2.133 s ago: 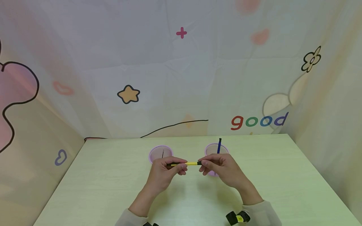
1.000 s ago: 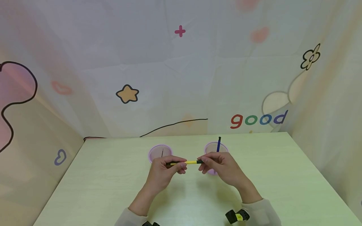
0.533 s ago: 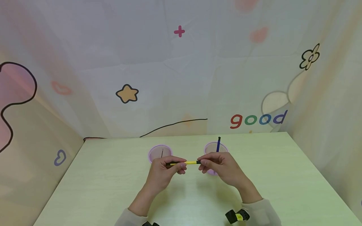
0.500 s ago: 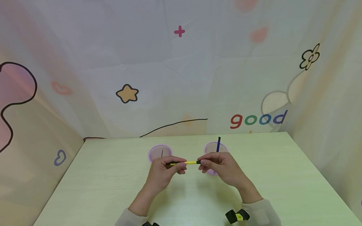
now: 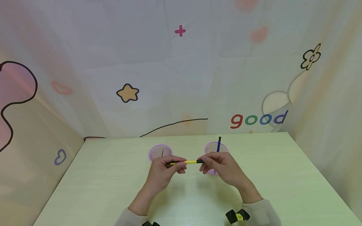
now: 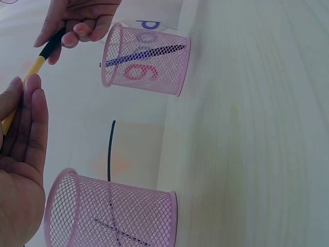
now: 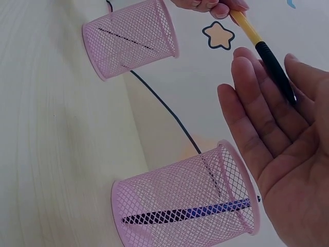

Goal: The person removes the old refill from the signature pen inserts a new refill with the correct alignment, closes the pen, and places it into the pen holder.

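Note:
A yellow pen [image 5: 191,162] with a black grip section is held level between my two hands above the table. My left hand [image 5: 162,172] pinches its yellow body between thumb and fingers. At the other end, my right hand [image 5: 223,168] pinches the black grip [image 7: 275,69]. Behind the left hand stands a pink mesh pen holder [image 6: 123,206] with a thin dark rod [image 5: 162,153] inside. A second pink mesh pen holder [image 7: 180,190] is behind the right hand; a blue pen [image 5: 219,144] leans in it and rises above its rim.
The pale wooden table [image 5: 113,182] extends around both hands to a printed curtain [image 5: 158,78] at the back and sides. Black devices are worn at both wrists, the right wrist device [image 5: 237,216] showing more fully.
My right hand has shifted very slightly to the right over the last half second, with a little more of the black grip showing. The left hand holds its place.

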`<state>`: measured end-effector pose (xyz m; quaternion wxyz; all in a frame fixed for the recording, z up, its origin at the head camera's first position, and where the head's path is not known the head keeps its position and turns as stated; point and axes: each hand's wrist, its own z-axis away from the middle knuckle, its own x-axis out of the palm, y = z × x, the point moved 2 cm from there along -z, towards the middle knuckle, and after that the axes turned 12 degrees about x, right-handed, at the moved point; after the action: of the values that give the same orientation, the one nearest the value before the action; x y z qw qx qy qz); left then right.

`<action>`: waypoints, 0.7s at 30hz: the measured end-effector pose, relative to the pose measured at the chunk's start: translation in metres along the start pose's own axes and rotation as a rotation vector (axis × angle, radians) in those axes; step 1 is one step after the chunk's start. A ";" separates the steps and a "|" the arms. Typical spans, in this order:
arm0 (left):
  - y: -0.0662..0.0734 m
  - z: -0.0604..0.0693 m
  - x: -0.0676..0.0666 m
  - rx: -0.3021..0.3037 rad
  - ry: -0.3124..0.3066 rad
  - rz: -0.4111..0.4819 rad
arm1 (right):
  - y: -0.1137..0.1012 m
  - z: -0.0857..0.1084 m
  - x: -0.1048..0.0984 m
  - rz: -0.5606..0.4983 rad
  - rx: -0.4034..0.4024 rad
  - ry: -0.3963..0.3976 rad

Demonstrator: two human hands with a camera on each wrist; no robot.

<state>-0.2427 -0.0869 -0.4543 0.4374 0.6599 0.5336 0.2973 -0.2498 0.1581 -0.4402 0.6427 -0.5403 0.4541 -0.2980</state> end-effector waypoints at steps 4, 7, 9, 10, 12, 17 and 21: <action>0.000 0.000 0.000 0.003 -0.003 -0.001 | 0.000 0.000 0.000 -0.008 -0.002 -0.006; -0.001 0.000 0.000 0.003 -0.005 0.002 | 0.001 0.000 0.000 -0.012 -0.004 -0.008; -0.001 0.000 0.000 0.002 -0.005 0.002 | 0.001 0.000 0.000 -0.012 -0.010 -0.008; -0.001 0.000 0.000 0.000 -0.004 0.003 | 0.001 0.000 0.000 -0.012 -0.012 -0.007; -0.002 0.000 0.000 -0.004 -0.003 0.004 | 0.001 0.000 -0.001 -0.009 -0.014 -0.002; -0.002 0.000 0.000 -0.008 -0.004 0.005 | -0.001 0.000 -0.001 0.000 0.004 0.013; -0.002 0.000 0.000 -0.004 -0.007 0.009 | -0.001 0.000 -0.001 -0.003 0.017 0.016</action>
<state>-0.2439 -0.0869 -0.4561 0.4390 0.6627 0.5285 0.2981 -0.2504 0.1589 -0.4392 0.6431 -0.5331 0.4558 -0.3073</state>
